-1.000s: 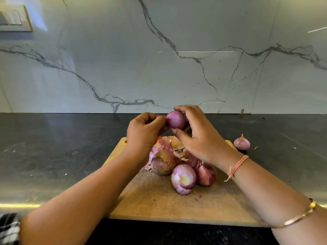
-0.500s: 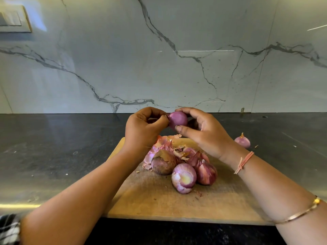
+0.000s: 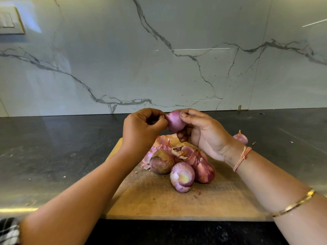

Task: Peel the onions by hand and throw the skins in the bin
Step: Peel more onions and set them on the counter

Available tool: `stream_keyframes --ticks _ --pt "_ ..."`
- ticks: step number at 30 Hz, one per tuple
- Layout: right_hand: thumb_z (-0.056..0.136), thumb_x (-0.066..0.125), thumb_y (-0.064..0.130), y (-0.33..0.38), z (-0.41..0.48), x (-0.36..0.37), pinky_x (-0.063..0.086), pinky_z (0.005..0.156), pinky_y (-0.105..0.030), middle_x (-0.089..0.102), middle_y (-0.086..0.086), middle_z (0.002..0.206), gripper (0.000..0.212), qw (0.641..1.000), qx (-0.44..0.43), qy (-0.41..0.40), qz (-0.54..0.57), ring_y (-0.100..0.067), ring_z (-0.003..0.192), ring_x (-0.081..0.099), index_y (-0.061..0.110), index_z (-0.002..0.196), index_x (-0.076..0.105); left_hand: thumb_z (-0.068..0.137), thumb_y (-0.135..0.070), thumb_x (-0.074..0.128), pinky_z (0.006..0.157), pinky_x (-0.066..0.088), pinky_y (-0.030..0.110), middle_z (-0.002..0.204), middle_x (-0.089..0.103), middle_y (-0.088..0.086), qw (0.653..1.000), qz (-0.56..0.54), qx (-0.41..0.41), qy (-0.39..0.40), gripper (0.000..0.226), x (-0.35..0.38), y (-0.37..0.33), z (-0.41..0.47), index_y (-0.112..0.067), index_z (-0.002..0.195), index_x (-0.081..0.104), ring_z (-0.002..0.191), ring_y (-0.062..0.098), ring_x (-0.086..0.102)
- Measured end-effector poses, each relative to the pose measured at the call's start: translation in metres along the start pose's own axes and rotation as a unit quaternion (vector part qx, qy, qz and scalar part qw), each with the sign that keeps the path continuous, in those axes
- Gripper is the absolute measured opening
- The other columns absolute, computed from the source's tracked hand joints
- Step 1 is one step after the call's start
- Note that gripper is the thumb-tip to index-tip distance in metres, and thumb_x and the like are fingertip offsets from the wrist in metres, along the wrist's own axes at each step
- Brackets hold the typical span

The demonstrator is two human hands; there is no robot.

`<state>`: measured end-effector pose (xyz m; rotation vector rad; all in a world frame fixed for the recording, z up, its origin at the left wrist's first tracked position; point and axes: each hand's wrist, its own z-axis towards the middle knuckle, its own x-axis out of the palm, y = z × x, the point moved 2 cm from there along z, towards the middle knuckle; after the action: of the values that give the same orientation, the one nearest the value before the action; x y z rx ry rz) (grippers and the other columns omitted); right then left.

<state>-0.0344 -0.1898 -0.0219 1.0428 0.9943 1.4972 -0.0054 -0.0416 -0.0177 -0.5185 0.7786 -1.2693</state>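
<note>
The right grip (image 3: 203, 135) is closed around the held onion (image 3: 174, 121), thumb on its upper side and curled fingers underneath, so that the smooth purple bulb sits in the air above the far end of the cutting board (image 3: 159, 200). The left grip (image 3: 141, 131) meets it from the other side, its curled fingertips pinching at the onion's pointed left end; whether they have skin or only the tip between them cannot be told. On the board below lies a heap of loose skins (image 3: 164, 144), pink and papery, and just in front of it three more onions touching one another: a brown-skinned onion (image 3: 161, 163) on the left, a partly peeled onion (image 3: 182, 176) with its pale cut end turned toward the camera, and a red-skinned onion (image 3: 204, 171) on the right. A lone onion (image 3: 240, 137) rests on the dark table (image 3: 53, 147) off the board, beyond the right wrist. That wrist wears a thread band (image 3: 242, 158), and a gold bangle (image 3: 293, 203) sits further up the forearm. Behind the table rises a veined marble wall (image 3: 159, 59) with a switch plate (image 3: 10, 22) at its upper left.
</note>
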Motion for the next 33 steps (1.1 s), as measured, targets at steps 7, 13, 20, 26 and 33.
stream_keyframes --ticks 7,13,20,26,33 --pt "0.097 0.043 0.023 0.002 -0.001 -0.003 0.041 0.049 -0.021 0.061 -0.012 0.072 0.024 0.998 0.046 -0.026 0.036 -0.018 0.058 0.047 0.007 0.093 0.061 0.082 -0.007 0.068 0.054 0.048 0.011 0.066 0.065 -0.016 0.999 0.003 0.03 0.02 0.023 0.002 -0.002 -0.002 -0.028 0.075 0.067 0.057 -0.003 0.059" --pt "0.094 0.045 0.027 0.004 0.0 -0.006 0.031 0.045 -0.022 0.056 -0.006 0.065 0.019 0.995 0.073 -0.05 0.045 -0.014 0.047 0.044 0.011 0.091 0.054 0.083 -0.004 0.066 0.048 0.041 0.009 0.062 0.065 -0.009 0.998 -0.029 0.003 0.051 0.023 0.005 -0.005 -0.003 -0.023 0.071 0.067 0.047 -0.004 0.052" --pt "0.092 0.042 0.029 -0.001 0.002 -0.007 0.023 0.045 -0.021 0.047 -0.005 0.068 0.017 0.992 0.072 -0.06 0.079 -0.011 0.045 0.034 0.016 0.084 0.048 0.084 0.001 0.064 0.062 0.052 0.019 0.058 0.067 -0.004 0.982 -0.15 -0.081 0.08 0.022 0.01 -0.001 -0.005 -0.015 0.07 0.069 0.062 0.009 0.063" --pt "0.094 0.037 0.027 -0.005 0.004 -0.001 0.025 0.047 -0.021 0.048 -0.006 0.074 0.018 0.994 0.03 -0.069 0.075 -0.012 0.056 0.035 0.013 0.097 0.048 0.087 0.004 0.057 0.06 0.052 0.017 0.06 0.066 0.002 0.95 -0.257 -0.157 0.077 0.024 0.013 0.001 -0.003 -0.006 0.066 0.061 0.061 0.011 0.066" --pt "0.095 0.032 0.027 0.012 0.002 -0.025 0.026 0.044 -0.021 0.051 -0.008 0.061 0.031 0.987 -0.006 -0.132 0.092 -0.011 0.043 0.037 0.008 0.085 0.054 0.089 -0.002 0.059 0.083 0.053 0.039 0.069 0.071 0.0 0.954 -0.246 -0.168 0.042 0.017 0.004 0.008 0.003 -0.007 0.074 0.064 0.073 0.014 0.07"
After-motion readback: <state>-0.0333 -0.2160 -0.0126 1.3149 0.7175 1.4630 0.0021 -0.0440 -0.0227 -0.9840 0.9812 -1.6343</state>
